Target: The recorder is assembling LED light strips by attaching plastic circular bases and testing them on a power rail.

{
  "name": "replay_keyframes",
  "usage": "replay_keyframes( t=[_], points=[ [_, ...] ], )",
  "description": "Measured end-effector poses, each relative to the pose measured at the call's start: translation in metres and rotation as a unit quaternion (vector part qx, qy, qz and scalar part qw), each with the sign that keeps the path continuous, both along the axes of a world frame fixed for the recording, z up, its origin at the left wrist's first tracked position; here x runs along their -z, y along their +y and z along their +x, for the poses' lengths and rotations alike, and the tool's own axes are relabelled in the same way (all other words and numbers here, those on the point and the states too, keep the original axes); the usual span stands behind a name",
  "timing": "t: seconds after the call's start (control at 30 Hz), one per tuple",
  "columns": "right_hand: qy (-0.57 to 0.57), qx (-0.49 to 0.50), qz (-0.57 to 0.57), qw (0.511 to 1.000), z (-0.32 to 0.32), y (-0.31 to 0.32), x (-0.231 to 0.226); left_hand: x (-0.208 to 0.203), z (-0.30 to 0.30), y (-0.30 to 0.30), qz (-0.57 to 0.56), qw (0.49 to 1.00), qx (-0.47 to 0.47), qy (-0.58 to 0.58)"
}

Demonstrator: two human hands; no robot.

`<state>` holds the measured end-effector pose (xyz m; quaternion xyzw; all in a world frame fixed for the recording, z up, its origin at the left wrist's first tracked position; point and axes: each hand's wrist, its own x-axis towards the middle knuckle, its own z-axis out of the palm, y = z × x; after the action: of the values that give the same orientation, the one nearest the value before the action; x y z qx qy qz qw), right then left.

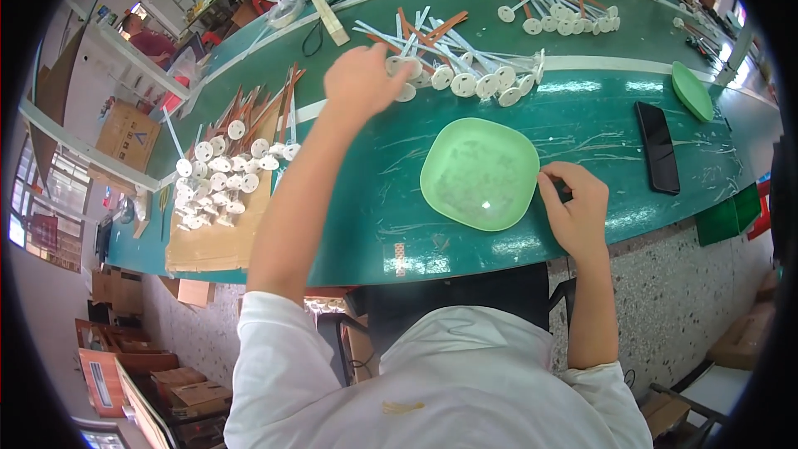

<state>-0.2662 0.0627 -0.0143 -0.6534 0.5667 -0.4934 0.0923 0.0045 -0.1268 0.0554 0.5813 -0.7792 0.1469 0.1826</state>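
My left hand [363, 81] reaches over the near edge of a loose pile of white and brown strips with white round discs [463, 84] at their ends. Its thumb and fingers close around one white disc [394, 66]. A light green dish [480, 137], square with rounded corners, lies in front of me; pale, blurred bits show on its bottom, too small to name. Beside its right rim is my right hand [579, 208], with thumb and forefinger pinched together at the rim. What that pinch holds, if anything, is hidden.
Disc-ended strips [223, 175] lie on cardboard [199, 249] at left; another bunch [565, 19] lies farther back. A black phone [657, 148] and a second green dish [692, 92] are at right. A wooden piece [330, 18] lies beyond my left hand. People sit at the far left.
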Motion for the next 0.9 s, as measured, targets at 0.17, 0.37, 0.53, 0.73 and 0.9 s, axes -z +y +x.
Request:
replay_keyframes(
  t=[0.17,0.37,0.53,0.73,0.9],
  points=[
    [-0.007,-0.02,-0.001,1.0,0.001,-0.001,-0.003,0.013,-0.039,-0.014,-0.073,0.975,0.201,0.054],
    [-0.022,-0.019,-0.007,1.0,-0.002,-0.003,0.0,0.011,-0.094,0.025,0.011,0.971,0.237,-0.03],
    [-0.033,-0.019,-0.014,0.999,-0.003,0.007,0.001,0.013,-0.089,0.043,-0.001,0.962,0.27,-0.029],
    [-0.088,-0.005,-0.026,0.996,-0.004,0.012,0.001,-0.02,-0.062,0.137,0.058,0.899,0.373,0.224],
    [-0.19,-0.065,-0.098,0.975,0.034,0.045,-0.013,0.004,-0.039,0.203,0.055,0.882,0.334,0.329]
  ],
)
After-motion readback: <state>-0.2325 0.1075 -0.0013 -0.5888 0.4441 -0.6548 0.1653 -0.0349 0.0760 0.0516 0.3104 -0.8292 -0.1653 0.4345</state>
